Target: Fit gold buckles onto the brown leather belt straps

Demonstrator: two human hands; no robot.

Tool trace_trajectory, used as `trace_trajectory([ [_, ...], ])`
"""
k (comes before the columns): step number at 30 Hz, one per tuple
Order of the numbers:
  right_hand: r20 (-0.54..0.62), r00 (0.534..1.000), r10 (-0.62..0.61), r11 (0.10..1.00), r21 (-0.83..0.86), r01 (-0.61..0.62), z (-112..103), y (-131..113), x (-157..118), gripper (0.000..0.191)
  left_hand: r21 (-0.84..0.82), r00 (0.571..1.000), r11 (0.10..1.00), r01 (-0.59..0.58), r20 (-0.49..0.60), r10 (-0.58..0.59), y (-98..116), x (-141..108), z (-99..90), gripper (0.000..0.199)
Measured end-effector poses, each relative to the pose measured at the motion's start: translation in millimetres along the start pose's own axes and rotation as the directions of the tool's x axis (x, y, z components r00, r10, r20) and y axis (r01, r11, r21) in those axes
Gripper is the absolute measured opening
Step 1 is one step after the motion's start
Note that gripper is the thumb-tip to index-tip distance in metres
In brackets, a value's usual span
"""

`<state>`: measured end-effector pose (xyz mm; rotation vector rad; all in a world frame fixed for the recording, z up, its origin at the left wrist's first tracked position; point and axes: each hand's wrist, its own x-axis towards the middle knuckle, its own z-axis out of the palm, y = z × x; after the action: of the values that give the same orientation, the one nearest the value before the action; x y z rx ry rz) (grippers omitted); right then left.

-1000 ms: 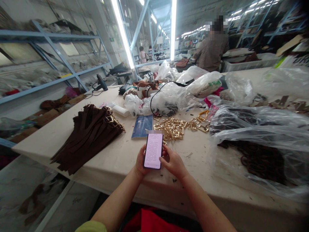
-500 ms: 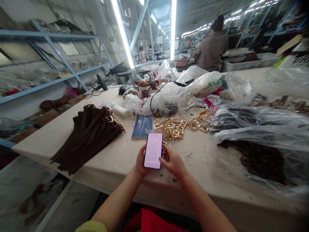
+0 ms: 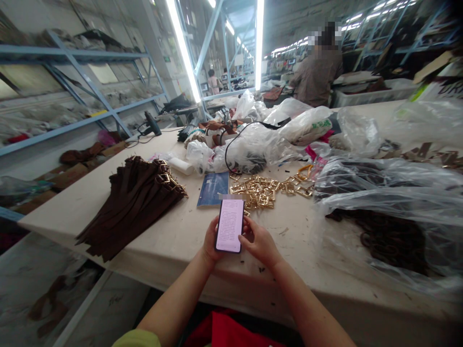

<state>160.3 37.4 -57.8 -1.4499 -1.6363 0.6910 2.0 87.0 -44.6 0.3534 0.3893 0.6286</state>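
A smartphone (image 3: pixel 230 226) with a lit, text-filled screen is held upright over the table's near side. My left hand (image 3: pixel 211 241) grips its left edge, the fingers partly hidden behind it. My right hand (image 3: pixel 259 241) holds the right edge, its thumb at the lower part of the screen. Just beyond the phone lie a blue booklet (image 3: pixel 214 189) and a heap of gold metal buckles (image 3: pixel 261 192). To the left, a thick bundle of dark brown straps (image 3: pixel 132 205) with gold fittings at the far end rests on the table.
Clear plastic bags (image 3: pixel 361 193), some with dark strips inside, cover the right of the pale table (image 3: pixel 173 241). More bags (image 3: pixel 249 144) and a white roll (image 3: pixel 181 166) lie farther back. Blue shelving (image 3: pixel 83 55) stands left. A person (image 3: pixel 316 72) is beyond the table.
The text on the phone screen has shifted slightly. My hands keep the same grip, and the things on the table have not moved.
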Motion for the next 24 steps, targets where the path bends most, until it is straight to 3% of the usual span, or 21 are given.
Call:
trace_trajectory([
  [24, -0.001, 1.000, 0.007, 1.000, -0.013, -0.007, 0.0, 0.0, 0.0, 0.053, 0.001, 1.000, 1.000, -0.010, -0.010, 0.010, 0.0, 0.3, -2.3, 0.060],
])
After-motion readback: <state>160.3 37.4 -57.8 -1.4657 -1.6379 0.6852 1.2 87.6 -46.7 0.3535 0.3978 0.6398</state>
